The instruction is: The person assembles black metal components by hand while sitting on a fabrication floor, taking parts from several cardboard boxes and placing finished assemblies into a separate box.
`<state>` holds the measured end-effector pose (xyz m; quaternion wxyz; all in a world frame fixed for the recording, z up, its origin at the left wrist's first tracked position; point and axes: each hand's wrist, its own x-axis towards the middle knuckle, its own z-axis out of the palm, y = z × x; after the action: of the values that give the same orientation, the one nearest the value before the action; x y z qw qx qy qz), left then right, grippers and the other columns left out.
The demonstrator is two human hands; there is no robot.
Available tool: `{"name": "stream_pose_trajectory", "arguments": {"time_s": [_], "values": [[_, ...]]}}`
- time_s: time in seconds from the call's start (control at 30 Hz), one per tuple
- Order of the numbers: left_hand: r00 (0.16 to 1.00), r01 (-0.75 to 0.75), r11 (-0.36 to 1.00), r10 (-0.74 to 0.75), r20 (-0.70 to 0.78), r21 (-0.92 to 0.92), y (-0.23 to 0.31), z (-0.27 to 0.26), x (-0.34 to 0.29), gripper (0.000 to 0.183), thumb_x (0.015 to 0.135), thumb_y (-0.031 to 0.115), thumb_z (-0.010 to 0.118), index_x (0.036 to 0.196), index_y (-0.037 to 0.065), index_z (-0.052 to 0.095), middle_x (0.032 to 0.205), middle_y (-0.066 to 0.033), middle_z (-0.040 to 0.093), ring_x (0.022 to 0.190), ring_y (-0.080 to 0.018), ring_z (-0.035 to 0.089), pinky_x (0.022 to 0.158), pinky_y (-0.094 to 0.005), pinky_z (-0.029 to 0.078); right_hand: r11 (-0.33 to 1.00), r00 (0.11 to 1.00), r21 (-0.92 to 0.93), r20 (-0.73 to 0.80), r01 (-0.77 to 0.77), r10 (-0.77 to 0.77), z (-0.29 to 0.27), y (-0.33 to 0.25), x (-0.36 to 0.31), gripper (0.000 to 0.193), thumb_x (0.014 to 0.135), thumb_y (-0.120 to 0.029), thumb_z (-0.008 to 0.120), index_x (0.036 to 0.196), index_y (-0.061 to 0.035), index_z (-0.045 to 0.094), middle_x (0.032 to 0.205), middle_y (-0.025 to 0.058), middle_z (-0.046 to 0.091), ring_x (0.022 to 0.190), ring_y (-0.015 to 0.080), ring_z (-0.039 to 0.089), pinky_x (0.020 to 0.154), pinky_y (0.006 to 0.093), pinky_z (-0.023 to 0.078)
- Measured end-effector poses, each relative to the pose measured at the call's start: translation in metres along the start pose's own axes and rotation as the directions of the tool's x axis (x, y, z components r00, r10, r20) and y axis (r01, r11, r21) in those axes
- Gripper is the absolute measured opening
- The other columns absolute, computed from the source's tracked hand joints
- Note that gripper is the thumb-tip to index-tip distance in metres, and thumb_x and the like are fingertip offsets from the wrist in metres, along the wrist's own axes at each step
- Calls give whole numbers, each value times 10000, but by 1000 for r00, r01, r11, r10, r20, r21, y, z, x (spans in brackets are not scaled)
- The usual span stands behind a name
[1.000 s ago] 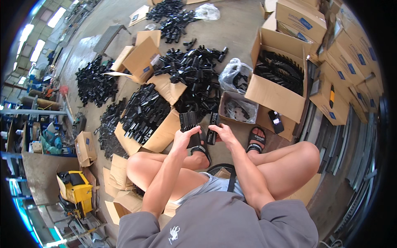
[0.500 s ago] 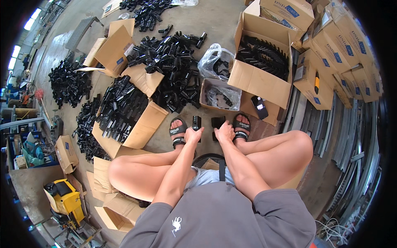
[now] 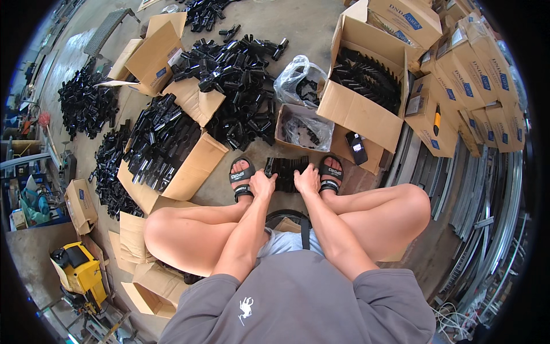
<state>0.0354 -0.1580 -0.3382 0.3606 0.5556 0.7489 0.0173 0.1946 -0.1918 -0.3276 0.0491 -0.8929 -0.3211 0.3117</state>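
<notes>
Black plastic parts (image 3: 286,172) held low on the concrete floor (image 3: 321,23), between a seated worker's sandalled feet.

The left hand (image 3: 262,184) closes on the bundle's left end and the right hand (image 3: 307,179) grips its right end — both pressing the ribbed pieces together just in front of a small open carton (image 3: 303,127) lined with clear plastic. Judged from the grip, squaring the ends evenly would keep the stack from fanning apart. Around it lie a heap of black fittings (image 3: 240,74), a larger open box (image 3: 366,86) and stacked cartons (image 3: 475,86).
</notes>
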Motion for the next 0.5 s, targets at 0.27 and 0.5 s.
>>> {"name": "stream_pose_trajectory", "arguments": {"time_s": [0.27, 0.5], "values": [[983, -127, 828, 177, 40, -547, 46, -71, -15, 471, 888, 370, 806, 1116, -21, 676, 933, -166, 748, 859, -265, 737, 741, -386, 570, 527, 813, 848, 349, -62, -466, -31, -73, 5, 519, 972, -470, 717, 1196, -5, 669, 911, 89, 729, 744, 193, 714, 653, 358, 587], [910, -107, 758, 336, 245, -643, 85, -166, -37, 537, 974, 467, 717, 1249, 60, 499, 1035, -24, 649, 940, -109, 625, 620, -388, 579, 348, 726, 910, 394, -224, -563, -133, -120, -31, 532, 958, -421, 756, 1253, -9, 593, 925, 56, 711, 748, 168, 712, 611, 317, 593]]}}
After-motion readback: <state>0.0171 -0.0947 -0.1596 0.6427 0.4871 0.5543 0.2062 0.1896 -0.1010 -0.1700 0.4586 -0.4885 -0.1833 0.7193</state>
